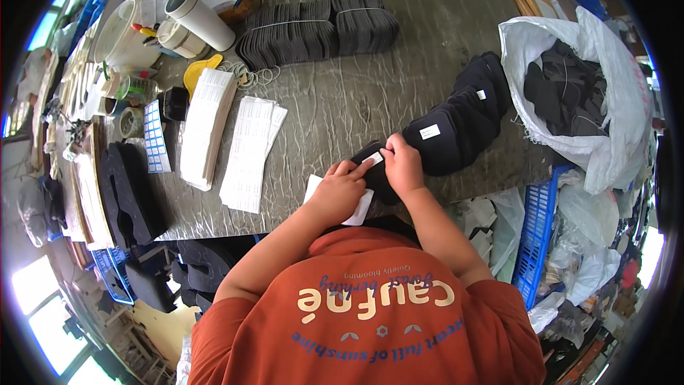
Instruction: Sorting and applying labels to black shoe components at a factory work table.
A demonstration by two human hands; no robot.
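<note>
At the table's near edge, a black fabric pad point(385, 187) lies under both hands, with a small white label point(372, 159) on it. My left hand point(339, 191) has a finger stretched onto the label, its other fingers curled. A white sheet point(362, 208) shows on both sides of that hand and appears held in it; the thumb is hidden. My right hand point(405, 164) is closed, thumb and index finger pinched at the label's right end. Just right of it, a fanned row of black pads point(456, 128) overlaps, some bearing a white label point(429, 132).
Label sheets point(249, 153) and a thick paper stack point(205, 125) lie to the left. Bundled black pads point(313, 28) sit at the back, beside a white cup point(199, 18). An open white sack point(605, 146) of black pieces stands right, above a blue crate point(536, 242).
</note>
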